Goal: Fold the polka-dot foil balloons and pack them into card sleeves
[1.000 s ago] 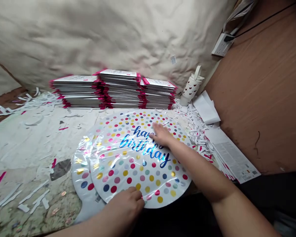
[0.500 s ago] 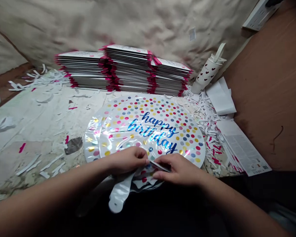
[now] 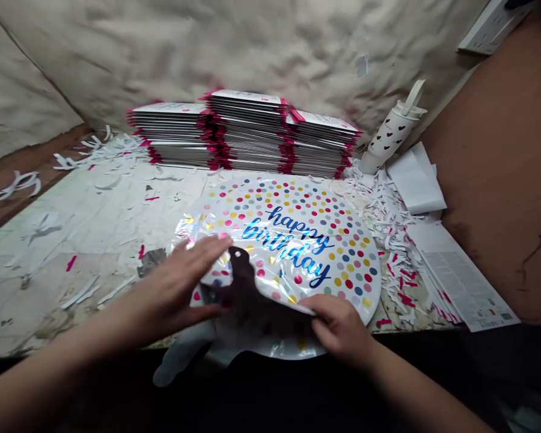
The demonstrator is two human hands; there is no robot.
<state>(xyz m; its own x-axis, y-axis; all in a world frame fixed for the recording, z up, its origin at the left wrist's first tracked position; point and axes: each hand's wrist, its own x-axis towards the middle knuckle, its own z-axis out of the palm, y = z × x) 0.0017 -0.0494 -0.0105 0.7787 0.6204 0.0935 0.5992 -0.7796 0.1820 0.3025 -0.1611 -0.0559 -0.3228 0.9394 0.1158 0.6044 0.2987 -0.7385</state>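
Flat foil balloons (image 3: 342, 240) lie overlapped on the table, white with coloured dots, the top one lettered "happy birthday" in blue. Its near edge is folded up, showing a dark underside with a holed tail (image 3: 240, 264) pointing away from me. My right hand (image 3: 340, 328) pinches this folded edge between thumb and fingers. Beside the tail, my left hand (image 3: 192, 279) is open, fingers stretched out over the left part of the balloon. Whether its thumb touches the foil I cannot tell. A second, pale tail (image 3: 178, 361) hangs over the table's front edge.
Three stacks of pink-edged flat packs (image 3: 247, 135) stand against the back wall. To their right are a white tumbler (image 3: 390, 135) with hearts, paper shreds (image 3: 379, 201) and printed sheets (image 3: 464, 276). More white strips (image 3: 103, 153) lie at the far left.
My left hand has let go of the balloon's near part, opened and moved left. My right hand has shifted right, and the near edge with its tail now stands folded up. The view has shifted slightly.
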